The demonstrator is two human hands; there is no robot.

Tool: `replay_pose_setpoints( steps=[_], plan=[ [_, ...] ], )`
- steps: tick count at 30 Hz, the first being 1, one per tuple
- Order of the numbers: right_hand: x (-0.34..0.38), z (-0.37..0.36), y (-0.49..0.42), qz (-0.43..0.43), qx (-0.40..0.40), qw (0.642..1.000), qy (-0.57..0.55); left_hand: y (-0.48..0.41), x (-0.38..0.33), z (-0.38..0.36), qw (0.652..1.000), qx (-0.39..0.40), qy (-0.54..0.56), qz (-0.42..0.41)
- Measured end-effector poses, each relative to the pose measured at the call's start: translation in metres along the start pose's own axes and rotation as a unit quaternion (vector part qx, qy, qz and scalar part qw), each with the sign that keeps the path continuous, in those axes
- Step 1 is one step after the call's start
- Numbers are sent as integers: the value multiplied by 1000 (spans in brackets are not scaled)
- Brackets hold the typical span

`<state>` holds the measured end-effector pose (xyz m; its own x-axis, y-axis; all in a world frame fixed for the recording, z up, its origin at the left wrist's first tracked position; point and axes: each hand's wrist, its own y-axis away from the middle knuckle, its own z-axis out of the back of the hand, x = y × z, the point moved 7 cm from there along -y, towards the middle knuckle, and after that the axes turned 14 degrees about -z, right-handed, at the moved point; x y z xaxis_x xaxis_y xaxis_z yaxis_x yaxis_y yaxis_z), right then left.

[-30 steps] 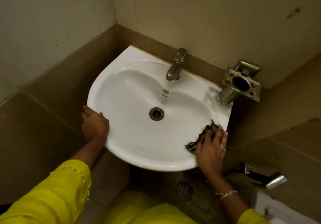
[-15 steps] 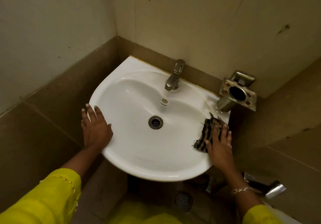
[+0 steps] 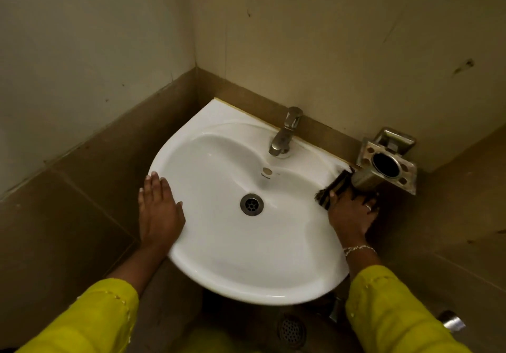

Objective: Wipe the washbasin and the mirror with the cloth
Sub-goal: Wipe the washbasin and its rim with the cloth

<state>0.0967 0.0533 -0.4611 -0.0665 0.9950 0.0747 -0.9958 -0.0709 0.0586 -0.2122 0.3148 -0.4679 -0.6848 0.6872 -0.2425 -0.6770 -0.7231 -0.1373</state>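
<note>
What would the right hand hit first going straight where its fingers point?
Probably the metal cup holder: the right hand presses the cloth on the washbasin rim just short of it; depth unclear.

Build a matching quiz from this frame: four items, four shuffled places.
Items:
1. left hand
2. cloth
3. tap
4. drain

Places:
A. centre of the bowl
B. flat on the left rim of the washbasin
C. back ledge, by the wall
D. on the right rim, under the right hand

Pairs: 1-B, 2-D, 3-C, 4-A
</note>
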Motion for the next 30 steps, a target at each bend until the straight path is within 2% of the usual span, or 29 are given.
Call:
replay_pose_setpoints(
  steps=[5, 8, 10, 12, 14, 16, 20, 24, 27, 30],
  plan=[
    [24, 8, -7, -32, 4, 998, -47, 0, 0, 1, 1000, -7, 6, 1],
    [41, 14, -3, -14, 25, 999, -45, 0, 0, 1, 1000, -12, 6, 2],
    [55, 19, -10, -2, 14, 995, -96, -1, 0, 1, 1000, -13, 2, 4],
    [69, 10, -4, -8, 89, 986, -138, -1, 0, 0, 1000, -13, 0, 8],
    [78, 9, -1, -27, 50, 991, -118, -1, -1, 1, 1000, -15, -1, 9],
    [92, 7, -5, 0, 18, 996, -88, -1, 0, 1, 1000, -17, -1, 11],
    [116, -4, -9, 30, 16, 998, -61, -1, 0, 0, 1000, -17, -5, 11],
    [138, -15, 4, 123, 28, 992, -16, -1, 1, 0, 1000, -14, -5, 11],
    [140, -16, 17, 171, -11, 985, -8, -1, 2, 1, 1000, -17, 2, 15],
    [139, -22, 34, 237, -85, 968, 5, 0, 2, 1, 999, -24, 7, 20]
  ],
)
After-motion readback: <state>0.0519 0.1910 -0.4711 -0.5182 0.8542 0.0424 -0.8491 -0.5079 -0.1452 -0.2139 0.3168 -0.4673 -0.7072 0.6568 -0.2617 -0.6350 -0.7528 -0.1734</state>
